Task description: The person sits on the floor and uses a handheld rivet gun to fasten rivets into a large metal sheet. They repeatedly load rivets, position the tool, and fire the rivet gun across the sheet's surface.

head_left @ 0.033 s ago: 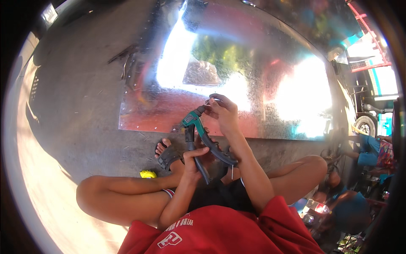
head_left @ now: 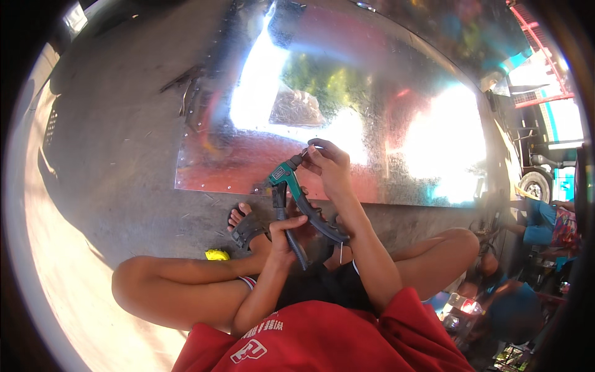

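Observation:
A hand riveter [head_left: 282,174] with a green head and dark ribbed handles is held above my lap, its nose pointing up and to the right. My left hand [head_left: 289,234] wraps round its handles, which stand spread apart. At the nose, the fingers of my right hand [head_left: 327,162] pinch a thin, shiny piece that looks like a rivet [head_left: 305,152]; its tip is partly hidden by the fingers. Beyond my hands lies a large shiny metal sheet [head_left: 217,170], and on it rests a clear plastic bag of small metal pieces [head_left: 297,108].
A small yellow object [head_left: 217,255] sits on the concrete floor [head_left: 124,155] beside my sandalled foot [head_left: 246,226]. Dark thin scraps [head_left: 180,80] lie at the sheet's left edge. To the right are another person [head_left: 545,223] and a vehicle wheel [head_left: 535,185].
The riveter's nose and my right fingertips have shifted very slightly. My left hand keeps its grip on the handles.

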Action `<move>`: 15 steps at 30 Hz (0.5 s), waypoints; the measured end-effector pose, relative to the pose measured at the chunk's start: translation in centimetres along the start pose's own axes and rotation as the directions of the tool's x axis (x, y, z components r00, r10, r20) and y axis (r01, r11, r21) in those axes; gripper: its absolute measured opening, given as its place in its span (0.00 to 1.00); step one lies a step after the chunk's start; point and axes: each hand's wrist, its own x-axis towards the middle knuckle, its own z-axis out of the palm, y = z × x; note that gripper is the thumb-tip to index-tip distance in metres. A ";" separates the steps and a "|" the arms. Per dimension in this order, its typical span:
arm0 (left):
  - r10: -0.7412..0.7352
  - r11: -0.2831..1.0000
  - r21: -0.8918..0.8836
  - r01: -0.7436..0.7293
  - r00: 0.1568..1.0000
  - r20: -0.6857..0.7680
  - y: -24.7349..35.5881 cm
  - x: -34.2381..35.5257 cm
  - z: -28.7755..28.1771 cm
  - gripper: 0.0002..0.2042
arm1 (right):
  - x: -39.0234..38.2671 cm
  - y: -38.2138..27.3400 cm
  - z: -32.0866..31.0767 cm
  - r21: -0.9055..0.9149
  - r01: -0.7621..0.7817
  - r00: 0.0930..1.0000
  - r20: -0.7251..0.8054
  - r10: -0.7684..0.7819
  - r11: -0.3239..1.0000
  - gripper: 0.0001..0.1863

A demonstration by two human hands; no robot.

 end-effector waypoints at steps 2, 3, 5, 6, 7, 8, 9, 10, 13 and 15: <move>-0.005 1.000 0.001 0.005 1.000 0.024 0.1 -0.2 0.1 0.32 | -0.4 -0.4 0.2 0.029 0.021 1.000 -0.016 -0.021 0.999 0.12; -0.008 1.000 -0.008 0.008 0.999 0.043 0.2 -0.2 0.2 0.32 | -0.5 -0.5 0.3 0.038 0.019 0.999 -0.039 -0.017 0.999 0.12; -0.015 0.999 -0.027 0.017 0.998 0.067 0.3 -0.2 0.2 0.33 | -0.7 -0.7 0.5 0.046 0.051 0.998 -0.044 -0.049 0.998 0.11; -0.018 0.999 -0.038 0.020 0.998 0.068 0.3 -0.2 0.3 0.33 | -0.7 -0.7 0.6 0.047 0.058 0.997 -0.051 -0.056 0.997 0.11; -0.024 0.999 -0.046 0.028 0.996 0.080 0.3 -0.2 0.4 0.33 | -0.7 -0.8 0.6 0.046 0.064 0.997 -0.040 -0.063 0.997 0.11; -0.019 0.999 -0.047 0.022 0.997 0.069 0.3 -0.3 0.4 0.33 | -0.7 -0.9 0.7 0.046 0.069 0.997 -0.030 -0.068 0.997 0.10; -0.017 0.999 -0.045 0.020 0.997 0.071 0.3 -0.3 0.5 0.34 | -0.7 -1.0 0.7 0.046 0.074 0.997 -0.020 -0.073 0.996 0.09; -0.015 0.999 -0.046 0.019 0.996 0.088 0.3 -0.3 0.5 0.34 | -0.7 -1.1 0.7 0.020 0.089 0.996 -0.009 -0.089 0.996 0.09; -0.028 1.000 -0.011 0.029 0.997 0.072 0.6 -0.5 0.4 0.35 | -1.0 -1.5 0.7 -0.060 0.116 0.993 0.027 -0.114 0.991 0.11; -0.082 0.997 0.018 0.081 0.995 0.063 1.1 -0.6 0.2 0.37 | -1.4 -1.7 0.6 -0.122 0.124 0.992 0.031 -0.121 0.985 0.13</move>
